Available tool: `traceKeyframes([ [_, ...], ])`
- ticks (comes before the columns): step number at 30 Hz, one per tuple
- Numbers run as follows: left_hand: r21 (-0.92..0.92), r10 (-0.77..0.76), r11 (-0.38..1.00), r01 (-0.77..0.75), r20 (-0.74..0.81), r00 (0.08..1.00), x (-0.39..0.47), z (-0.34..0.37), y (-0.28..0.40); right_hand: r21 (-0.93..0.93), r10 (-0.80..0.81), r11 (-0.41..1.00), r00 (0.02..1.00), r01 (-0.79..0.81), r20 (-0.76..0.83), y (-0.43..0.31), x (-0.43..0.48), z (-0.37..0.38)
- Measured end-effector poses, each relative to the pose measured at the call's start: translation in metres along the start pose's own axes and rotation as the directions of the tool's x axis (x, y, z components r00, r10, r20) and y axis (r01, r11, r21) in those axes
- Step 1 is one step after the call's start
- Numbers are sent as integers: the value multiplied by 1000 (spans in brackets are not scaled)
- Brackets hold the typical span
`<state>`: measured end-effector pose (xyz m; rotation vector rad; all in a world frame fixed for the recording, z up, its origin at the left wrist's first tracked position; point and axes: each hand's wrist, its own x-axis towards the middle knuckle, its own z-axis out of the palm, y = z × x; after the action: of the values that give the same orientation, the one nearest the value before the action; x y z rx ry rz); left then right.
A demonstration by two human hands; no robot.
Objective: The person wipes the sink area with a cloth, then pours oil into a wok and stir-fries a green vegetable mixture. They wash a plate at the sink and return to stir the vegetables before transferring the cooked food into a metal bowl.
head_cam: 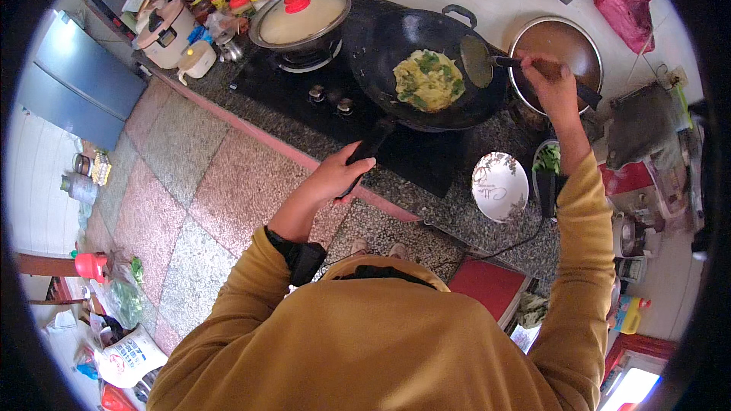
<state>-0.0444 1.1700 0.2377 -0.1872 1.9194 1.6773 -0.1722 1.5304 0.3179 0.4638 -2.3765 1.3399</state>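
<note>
My left hand (pixel 337 174) grips the long black handle of a dark wok (pixel 377 63) on the glass-topped gas stove (pixel 285 94). In the wok lies a flat, yellow egg omelette (pixel 429 81) with green leaves in it. My right hand (pixel 549 84) is closed around the black handle of a spatula (pixel 477 61). The spatula's broad blade is over the wok's right side, apart from the omelette. Whether the blade touches the wok wall, I cannot tell.
A lidded pan (pixel 301 16) occupies the left burner. Right of the wok, a large round lid (pixel 554 34) leans by the wall. A white bowl (pixel 500 187) and a container of chopped greens (pixel 547 158) stand on the granite counter. Jars and a rice cooker (pixel 165 34) crowd the far left.
</note>
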Motion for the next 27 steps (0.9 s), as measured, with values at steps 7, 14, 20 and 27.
traceKeyframes([
  [7, -33, 41, 999, -40, 44, 998, -1, -2, -1, 436, 491, 809, 861, -394, -132, 70, 3, -9],
  [14, -20, -8, 1000, 9, 32, 999, 0, -1, 0, 794, 564, 526, 824, -305, -57, 98, -24, 89],
  [20, 2, 10, 1000, -10, 18, 1000, 0, -1, -1, 766, 511, 503, 852, -401, 110, 60, -30, 96],
  [27, -15, 11, 1000, -10, 15, 1000, 2, 0, -3, 862, 574, 452, 815, -231, -83, 65, -32, 132],
])
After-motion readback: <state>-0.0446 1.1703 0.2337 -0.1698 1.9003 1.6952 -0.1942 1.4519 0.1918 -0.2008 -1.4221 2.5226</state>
